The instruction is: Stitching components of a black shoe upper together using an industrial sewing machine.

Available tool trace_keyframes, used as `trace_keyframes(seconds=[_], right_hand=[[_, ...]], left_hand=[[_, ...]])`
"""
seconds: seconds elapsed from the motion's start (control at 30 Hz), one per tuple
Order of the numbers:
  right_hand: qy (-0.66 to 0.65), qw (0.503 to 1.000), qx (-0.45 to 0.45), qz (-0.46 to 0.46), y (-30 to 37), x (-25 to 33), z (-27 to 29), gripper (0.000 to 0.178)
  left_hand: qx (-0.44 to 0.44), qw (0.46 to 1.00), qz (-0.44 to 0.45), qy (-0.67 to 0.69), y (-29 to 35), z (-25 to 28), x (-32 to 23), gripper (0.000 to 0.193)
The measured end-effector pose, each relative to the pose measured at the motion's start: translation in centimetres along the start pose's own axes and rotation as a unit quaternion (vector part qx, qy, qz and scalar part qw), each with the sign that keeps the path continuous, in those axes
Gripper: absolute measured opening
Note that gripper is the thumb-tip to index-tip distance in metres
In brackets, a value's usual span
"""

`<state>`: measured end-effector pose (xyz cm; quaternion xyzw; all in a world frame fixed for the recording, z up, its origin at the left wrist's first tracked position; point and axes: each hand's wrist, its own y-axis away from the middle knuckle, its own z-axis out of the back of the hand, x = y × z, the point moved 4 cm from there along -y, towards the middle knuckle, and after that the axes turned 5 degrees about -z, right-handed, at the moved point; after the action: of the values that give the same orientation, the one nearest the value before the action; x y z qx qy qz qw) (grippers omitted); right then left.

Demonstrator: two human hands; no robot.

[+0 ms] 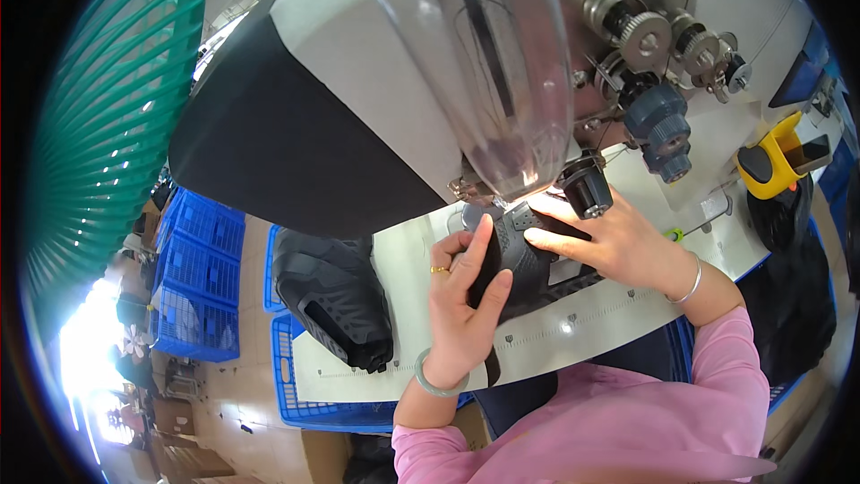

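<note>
Black fabric (522, 260) under hands (466, 309), sewing machine (358, 63)

The workpiece (517, 255) is black with a textured pattern; the bulky piece (327, 285) at left is black with dark-grey angular markings. The counter (408, 278) is cream with a dark tick scale. The sleeves (733, 350) are pink, the left bangle (425, 382) pale green, the right bangle (698, 278) silver, the crates (199, 269) at left blue.
</note>
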<state>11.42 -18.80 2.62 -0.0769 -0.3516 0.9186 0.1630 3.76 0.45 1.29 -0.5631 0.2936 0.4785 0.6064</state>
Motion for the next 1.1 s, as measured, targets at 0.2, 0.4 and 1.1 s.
trace_keyframes(seconds=[0.2,0.4,1.1], right_hand=[[-0.015,0.999,0.012,-0.027,-0.3,0.2,0.2,0.046],[-0.04,0.999,-0.002,-0.023,-0.3,0.0,0.3,0.043],[-0.103,0.99,0.014,-0.097,-0.2,-0.7,0.5,0.082]], left_hand=[[-0.043,0.947,-0.183,-0.262,-0.7,-0.1,-2.2,0.034],[-0.042,0.918,-0.22,-0.328,-1.9,-0.3,-2.9,0.027],[-0.041,0.888,-0.243,-0.387,-2.3,-1.1,-3.4,0.025]])
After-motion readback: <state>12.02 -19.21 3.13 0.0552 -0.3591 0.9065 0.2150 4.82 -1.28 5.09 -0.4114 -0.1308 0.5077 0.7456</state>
